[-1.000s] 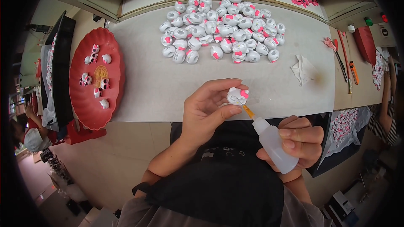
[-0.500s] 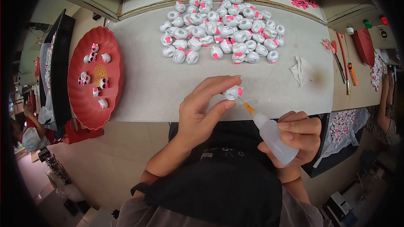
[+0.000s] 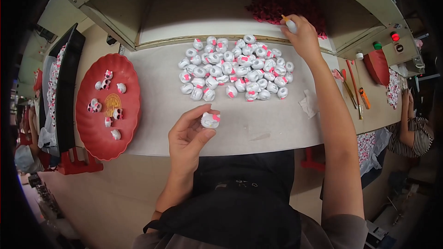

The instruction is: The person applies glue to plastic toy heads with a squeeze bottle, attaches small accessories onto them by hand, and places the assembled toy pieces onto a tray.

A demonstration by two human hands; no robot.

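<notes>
My left hand (image 3: pixel 189 137) pinches a small white figurine with a pink patch (image 3: pixel 210 120) between thumb and fingers, held over the near part of the white work surface (image 3: pixel 161 106). My right hand (image 3: pixel 302 37) is stretched far forward, holding the white glue bottle with an orange nozzle (image 3: pixel 290 24) at the heap of small dark red pieces (image 3: pixel 281 7) at the back. Between the two hands lies a pile of several white and pink figurines (image 3: pixel 235 69).
A red scalloped plate (image 3: pixel 104 133) at the left carries several figurines. A crumpled white tissue (image 3: pixel 309 103) lies right of the pile. Scissors and orange-handled tools (image 3: pixel 355 90) sit at the right, near a red pouch (image 3: pixel 377 67). Another person's arm (image 3: pixel 410 129) shows at far right.
My right hand moved away from the figurine with the glue bottle and reached far forward to the red heap. My left hand lowered slightly, still holding the figurine.
</notes>
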